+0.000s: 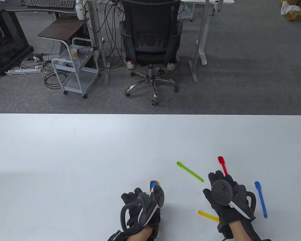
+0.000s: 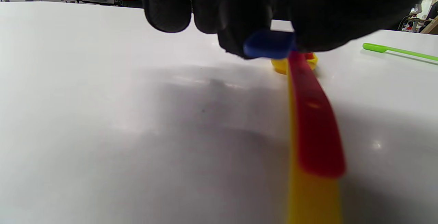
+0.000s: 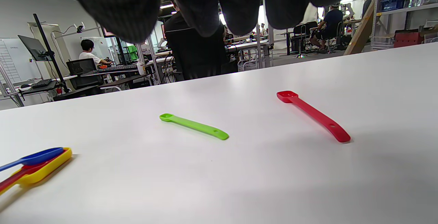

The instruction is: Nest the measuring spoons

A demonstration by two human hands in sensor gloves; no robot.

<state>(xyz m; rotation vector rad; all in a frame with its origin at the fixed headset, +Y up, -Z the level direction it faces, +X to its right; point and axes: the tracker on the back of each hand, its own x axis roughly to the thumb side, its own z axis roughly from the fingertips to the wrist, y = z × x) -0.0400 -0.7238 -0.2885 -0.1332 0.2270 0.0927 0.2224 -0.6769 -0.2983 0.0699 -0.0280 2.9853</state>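
My left hand (image 1: 143, 200) pinches a small blue spoon (image 2: 268, 44) and holds it over a stack: a red spoon (image 2: 314, 124) lying in a larger yellow spoon (image 2: 309, 200). The stack's bowl end (image 1: 153, 184) pokes out past the hand, and it shows at the left of the right wrist view (image 3: 34, 164). My right hand (image 1: 220, 180) hovers over the table, fingers spread, holding nothing. Loose on the table lie a green spoon (image 1: 190, 171), a red spoon (image 1: 222, 164), a blue spoon (image 1: 260, 198) and a yellow spoon (image 1: 207, 215), partly hidden under my right hand.
The white table (image 1: 90, 155) runs wide to the left and back. An office chair (image 1: 150, 45) and a small cart (image 1: 75, 67) stand on the floor beyond its far edge.
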